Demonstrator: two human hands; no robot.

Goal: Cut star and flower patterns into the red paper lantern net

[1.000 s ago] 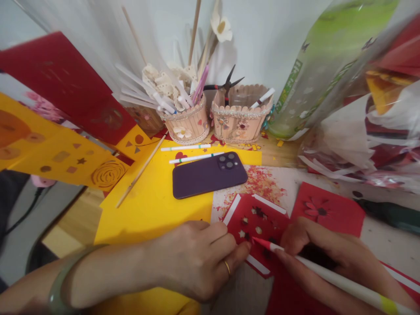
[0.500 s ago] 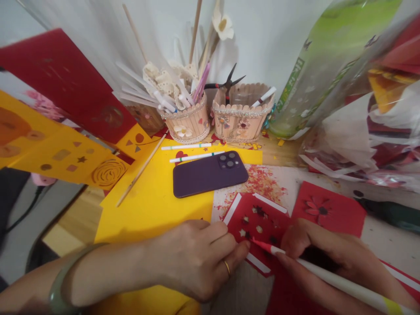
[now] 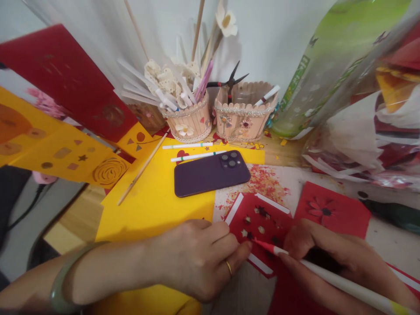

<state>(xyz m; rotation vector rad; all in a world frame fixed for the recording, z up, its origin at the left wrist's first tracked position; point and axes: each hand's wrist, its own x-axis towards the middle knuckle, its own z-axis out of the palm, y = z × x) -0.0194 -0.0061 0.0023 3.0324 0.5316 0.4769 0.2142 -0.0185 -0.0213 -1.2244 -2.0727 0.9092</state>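
Observation:
My right hand (image 3: 341,258) grips a white pen (image 3: 344,283) with a tapered red tip. The tip touches or hovers just over a red paper card (image 3: 269,223) that has small cut-out stars and shapes and white strips along its edges. At that card's left edge, my left hand (image 3: 203,256) holds it down with curled fingers; the thumb side is hidden. A ring and a green bangle are on this hand and wrist. A second red card (image 3: 331,210) with a cut flower lies behind my right hand.
A purple phone (image 3: 211,175) lies on yellow paper (image 3: 151,210), near two white markers (image 3: 188,145) and a thin wooden stick (image 3: 142,170). Behind stand two stick-sided baskets (image 3: 244,118) with tools, a green bottle (image 3: 321,65) and a plastic bag (image 3: 354,140). Decorated red and yellow cards stand left.
The view has shifted slightly, so things appear a little further right. Both hands keep nearly the same pose, and the pen tip stays near the same cut-outs on the card.

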